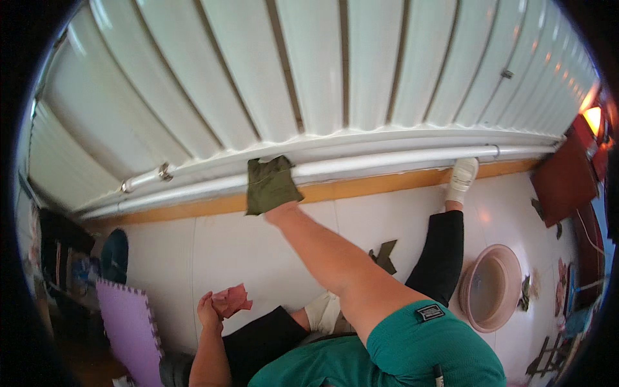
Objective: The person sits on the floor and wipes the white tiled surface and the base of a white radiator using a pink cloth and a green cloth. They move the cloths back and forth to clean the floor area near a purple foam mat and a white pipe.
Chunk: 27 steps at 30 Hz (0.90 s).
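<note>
My right hand (282, 212) is pressed on a dark green cloth (272, 187), which drapes over the white pipe (367, 160) below a white radiator (319, 67); the cloth hides its fingers. Lower on the left, my left hand (210, 312) holds a crumpled reddish-pink cloth (232, 301) above the white tiled floor. It is away from the radiator and pipe.
A pink basin (513, 290) with cloudy liquid stands on the right. Green cloth scraps (387, 256) lie beside my leg. On the left are a purple foam mat (128, 329) and a dark teal round object (114, 256). Reddish-brown furniture (565, 179) is at the far right.
</note>
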Motion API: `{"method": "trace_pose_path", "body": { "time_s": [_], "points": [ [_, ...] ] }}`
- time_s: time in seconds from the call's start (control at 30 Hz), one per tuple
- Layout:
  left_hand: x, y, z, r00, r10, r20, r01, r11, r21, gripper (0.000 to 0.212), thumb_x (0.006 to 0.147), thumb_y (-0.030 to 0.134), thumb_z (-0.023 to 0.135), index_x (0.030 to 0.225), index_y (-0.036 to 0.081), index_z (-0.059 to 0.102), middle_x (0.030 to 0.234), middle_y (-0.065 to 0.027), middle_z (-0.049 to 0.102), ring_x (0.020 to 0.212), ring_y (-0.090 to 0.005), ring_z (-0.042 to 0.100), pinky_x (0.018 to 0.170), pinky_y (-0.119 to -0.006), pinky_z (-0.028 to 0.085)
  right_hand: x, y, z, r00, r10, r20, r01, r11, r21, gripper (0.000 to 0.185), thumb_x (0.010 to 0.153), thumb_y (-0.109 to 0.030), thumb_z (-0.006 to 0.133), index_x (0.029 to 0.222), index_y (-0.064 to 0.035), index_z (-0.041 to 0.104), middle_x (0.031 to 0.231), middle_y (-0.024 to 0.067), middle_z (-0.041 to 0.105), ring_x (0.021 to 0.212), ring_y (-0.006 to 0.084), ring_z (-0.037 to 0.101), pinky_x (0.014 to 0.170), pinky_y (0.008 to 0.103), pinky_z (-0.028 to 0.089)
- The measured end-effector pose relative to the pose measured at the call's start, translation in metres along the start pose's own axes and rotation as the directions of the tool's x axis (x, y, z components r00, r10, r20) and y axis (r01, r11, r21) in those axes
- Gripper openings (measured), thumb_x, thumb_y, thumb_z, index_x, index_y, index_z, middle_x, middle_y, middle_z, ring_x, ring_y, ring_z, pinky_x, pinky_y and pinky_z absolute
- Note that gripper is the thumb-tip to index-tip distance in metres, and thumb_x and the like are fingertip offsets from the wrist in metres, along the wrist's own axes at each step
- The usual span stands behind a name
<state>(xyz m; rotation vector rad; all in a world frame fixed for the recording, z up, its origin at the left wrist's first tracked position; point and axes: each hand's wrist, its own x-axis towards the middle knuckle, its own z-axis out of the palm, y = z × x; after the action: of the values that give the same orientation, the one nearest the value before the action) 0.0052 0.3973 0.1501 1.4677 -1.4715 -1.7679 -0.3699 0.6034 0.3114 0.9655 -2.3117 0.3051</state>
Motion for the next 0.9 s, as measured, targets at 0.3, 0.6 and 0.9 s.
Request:
{"method": "trace_pose_path", "body": {
  "time_s": [0.3, 0.6, 0.9],
  "points": [
    [0.012, 0.040, -0.042, 0.975, -0.188, 0.119, 0.217, 0.922, -0.322, 0.032, 0.104, 0.029, 0.037, 0.118, 0.012, 0.060, 0.107, -0.0124, 0.068, 0.099, -0.0341, 0.069, 0.067, -0.045, 0.054, -0.136, 0.275, 0.037, 0.985, 0.143, -0.096, -0.151, 0.985, -0.081, 0.044, 0.094, -0.022, 0.058, 0.136, -0.0095, 0.059, 0.133, 0.0148, 0.060, 0.124, 0.0320, 0.054, 0.113, 0.0436, 0.041],
    [-0.086, 0.036, 0.074, 0.890, -0.139, 0.434, 0.351, 0.816, -0.459, 0.041, 0.105, 0.028, 0.041, 0.137, 0.006, 0.052, 0.131, -0.0167, 0.064, 0.122, -0.0317, 0.060, 0.093, -0.052, 0.056, -0.159, 0.315, -0.083, 0.988, 0.092, -0.124, -0.134, 0.911, -0.390, 0.039, 0.081, -0.021, 0.072, 0.117, -0.0062, 0.068, 0.106, 0.0168, 0.068, 0.100, 0.0377, 0.061, 0.095, 0.0479, 0.046],
    [-0.030, 0.037, -0.002, 0.907, 0.127, 0.402, -0.253, 0.927, 0.278, 0.057, 0.090, 0.005, 0.066, 0.143, -0.001, 0.046, 0.125, -0.0161, 0.067, 0.097, -0.0273, 0.071, 0.082, -0.040, 0.059, -0.030, 0.062, 0.003, 0.959, -0.118, -0.259, 0.131, 0.991, 0.033, 0.038, 0.074, -0.025, 0.076, 0.107, -0.0081, 0.069, 0.101, 0.0157, 0.065, 0.091, 0.0382, 0.061, 0.079, 0.0515, 0.048]
  ]
}}
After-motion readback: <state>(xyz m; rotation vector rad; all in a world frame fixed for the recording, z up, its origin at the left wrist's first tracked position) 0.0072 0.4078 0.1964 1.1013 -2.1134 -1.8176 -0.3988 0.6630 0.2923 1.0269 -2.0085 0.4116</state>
